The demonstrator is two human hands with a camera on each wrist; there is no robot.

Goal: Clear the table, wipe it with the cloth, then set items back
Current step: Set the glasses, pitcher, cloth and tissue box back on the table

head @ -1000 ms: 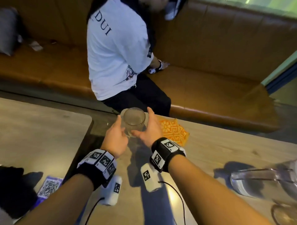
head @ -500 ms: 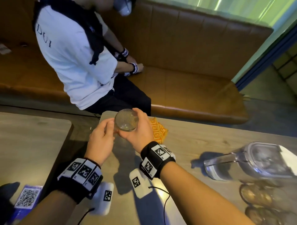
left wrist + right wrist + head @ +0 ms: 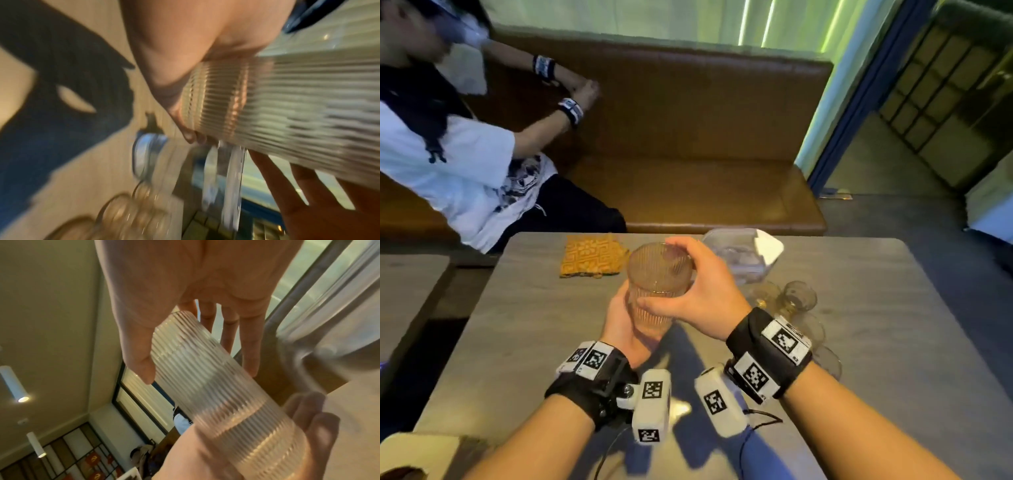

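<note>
A tall ribbed glass (image 3: 659, 274) is held tilted above the grey table (image 3: 517, 325), its mouth turned away from me. My left hand (image 3: 625, 329) cups its base from below, fingers curled around it. My right hand (image 3: 688, 284) grips the upper part, thumb on the near side and fingers over the rim. In the left wrist view the glass (image 3: 267, 105) lies against my left palm (image 3: 174, 48). In the right wrist view my right hand (image 3: 185, 280) wraps the glass (image 3: 216, 394). An orange patterned cloth (image 3: 592, 255) lies flat at the table's far edge.
A clear pitcher with a white lid (image 3: 743, 257) stands at the far right of the table, with several amber glasses (image 3: 796, 296) just in front of it. A person in a white shirt (image 3: 465, 178) sits on the brown bench (image 3: 705, 178) behind.
The glass came up from the table's far corner by the cloth and moved toward me. My left hand slid under its base. My view swung right, showing the pitcher and glasses.
</note>
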